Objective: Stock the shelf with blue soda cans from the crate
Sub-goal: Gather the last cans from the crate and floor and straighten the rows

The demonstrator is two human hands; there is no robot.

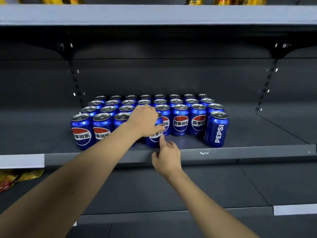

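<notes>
A: How do the fingers lie on the front-row can?

B: The left hand covers its top, fingers curled down over the rim and the thumb across the label, gripping it. The right hand sits just below and to the right of that can; its forefinger is stretched up and touches the lower wall, the other fingers loosely bent, holding nothing.

A: And where does that can stand?

B: Upright on the grey shelf, near its front lip. Left of it are three more front-row cans; behind it the block of blue cans runs in rows to the back. Well to its right stands a lone can with PEPSI lettering facing front. Above it, gold cans line the upper shelf.
</notes>
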